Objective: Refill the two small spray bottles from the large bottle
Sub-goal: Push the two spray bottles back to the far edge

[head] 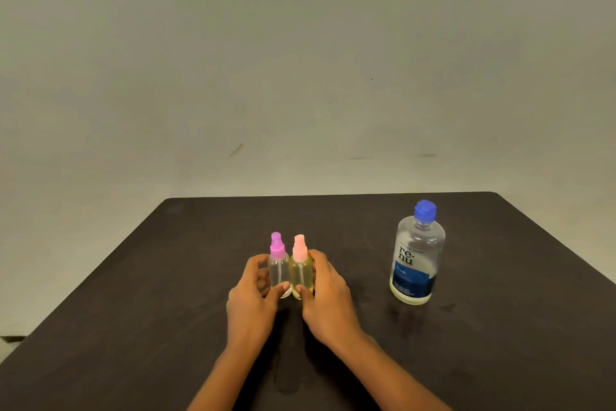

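Two small clear spray bottles stand upright side by side near the middle of the dark table (166,294). The left spray bottle (278,265) has a purple pump top, and my left hand (254,294) wraps around it. The right spray bottle (301,272) has a pink pump top and looks yellowish; my right hand (328,295) grips it. Both pump tops are on. The large clear bottle (417,254), with a blue cap and a dark blue label, stands upright to the right, apart from my hands.
A plain pale wall (300,77) rises behind the table's far edge. The table's left edge runs diagonally toward the lower left, with floor beyond it.
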Demonstrator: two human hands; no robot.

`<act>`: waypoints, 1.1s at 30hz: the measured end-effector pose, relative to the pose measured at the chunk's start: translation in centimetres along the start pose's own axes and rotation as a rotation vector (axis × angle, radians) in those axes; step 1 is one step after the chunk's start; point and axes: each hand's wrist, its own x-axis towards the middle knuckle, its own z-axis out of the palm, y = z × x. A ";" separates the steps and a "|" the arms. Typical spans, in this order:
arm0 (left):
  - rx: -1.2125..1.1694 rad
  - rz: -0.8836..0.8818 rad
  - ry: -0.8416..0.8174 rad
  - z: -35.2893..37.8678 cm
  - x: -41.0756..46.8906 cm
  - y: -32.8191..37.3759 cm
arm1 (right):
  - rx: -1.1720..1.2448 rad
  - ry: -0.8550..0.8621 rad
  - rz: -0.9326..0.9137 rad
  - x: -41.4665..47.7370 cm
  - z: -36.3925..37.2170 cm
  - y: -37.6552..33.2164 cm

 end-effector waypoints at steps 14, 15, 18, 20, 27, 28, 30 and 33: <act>0.124 0.012 -0.083 1.7 6.2 -0.3 | -0.115 0.042 0.045 4.9 1.4 0.4; 0.124 0.010 -0.081 1.9 6.4 -0.3 | -0.117 0.049 0.053 5.3 1.6 0.5; 0.130 0.007 -0.073 2.2 7.2 -0.5 | -0.127 0.052 0.082 7.0 2.2 0.6; 0.139 0.001 -0.068 2.5 8.0 -0.7 | -0.126 0.052 0.094 8.1 2.5 0.7; 0.136 -0.007 -0.039 3.7 11.1 -1.4 | -0.120 0.046 0.118 11.7 3.2 1.5; 0.139 -0.006 -0.038 3.9 11.7 -1.5 | -0.121 0.042 0.124 12.3 3.3 1.6; 0.147 -0.007 -0.035 4.3 12.8 -1.6 | -0.125 0.035 0.134 13.5 3.4 1.8; 0.148 -0.003 -0.031 5.0 14.7 -2.0 | -0.117 0.039 0.135 15.4 3.9 2.3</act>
